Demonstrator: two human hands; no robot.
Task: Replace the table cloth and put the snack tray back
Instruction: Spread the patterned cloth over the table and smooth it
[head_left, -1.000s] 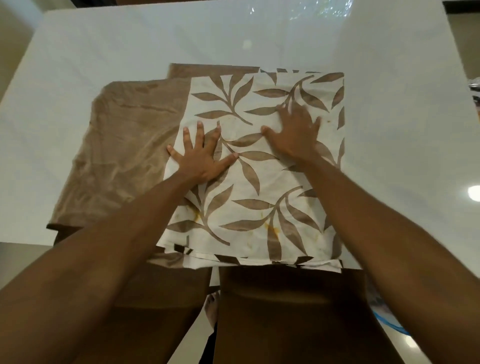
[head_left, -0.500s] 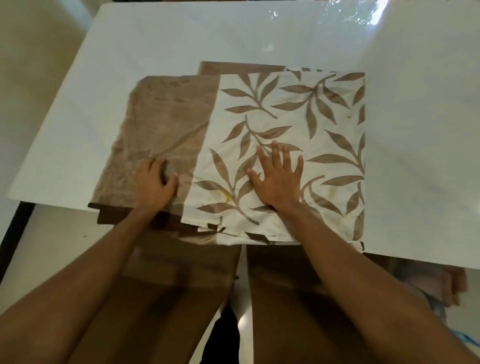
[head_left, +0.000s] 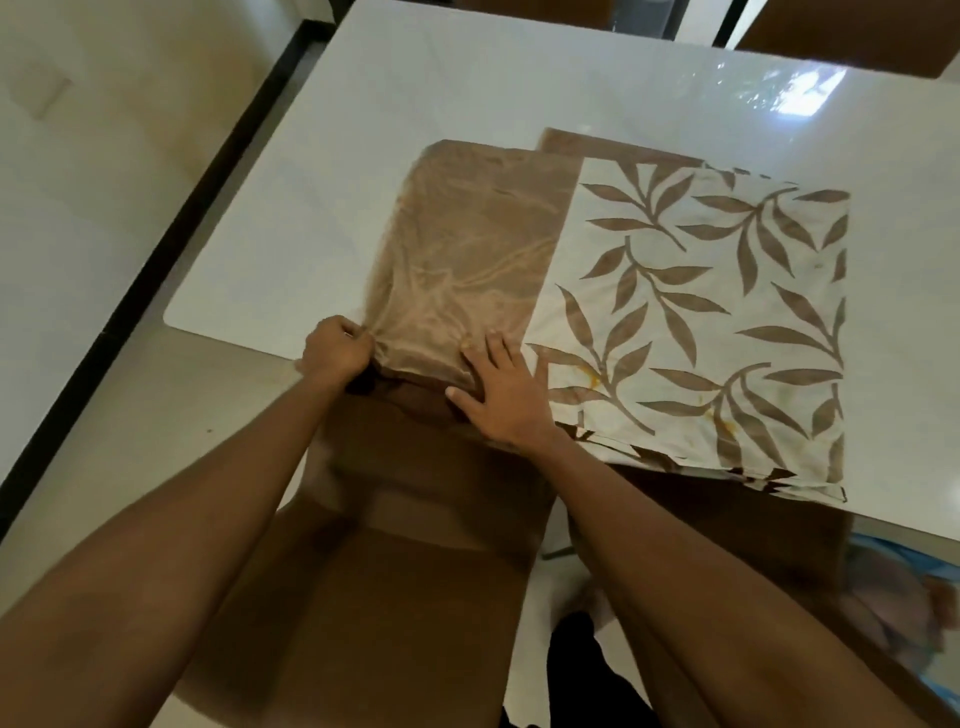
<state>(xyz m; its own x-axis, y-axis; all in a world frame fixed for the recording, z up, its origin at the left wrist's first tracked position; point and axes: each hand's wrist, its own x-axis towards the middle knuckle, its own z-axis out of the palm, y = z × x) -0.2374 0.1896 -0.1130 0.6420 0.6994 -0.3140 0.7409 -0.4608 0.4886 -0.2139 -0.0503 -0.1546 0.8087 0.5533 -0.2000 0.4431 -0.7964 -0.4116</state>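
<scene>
A folded table cloth (head_left: 701, 322) lies on the white glossy table (head_left: 467, 93), its near edge hanging slightly over the table's front. Its right part is white with brown leaf prints and a few yellow stains; its left part (head_left: 467, 260) is plain brown. My left hand (head_left: 337, 351) is closed on the near left corner of the brown part. My right hand (head_left: 501, 387) lies flat, fingers spread, on the near edge where brown meets the leaf print. No snack tray is in view.
Two brown chair backs (head_left: 415, 519) stand between me and the table's near edge. The table's left edge meets a pale floor with a dark strip (head_left: 156, 249). Another brown chair (head_left: 852, 36) stands at the far side. Blue and pink cloth (head_left: 883, 587) shows under the table at right.
Both hands have slid left and toward me across the cloth. My left hand went from resting on the brown part to gripping its near corner. The view swung left.
</scene>
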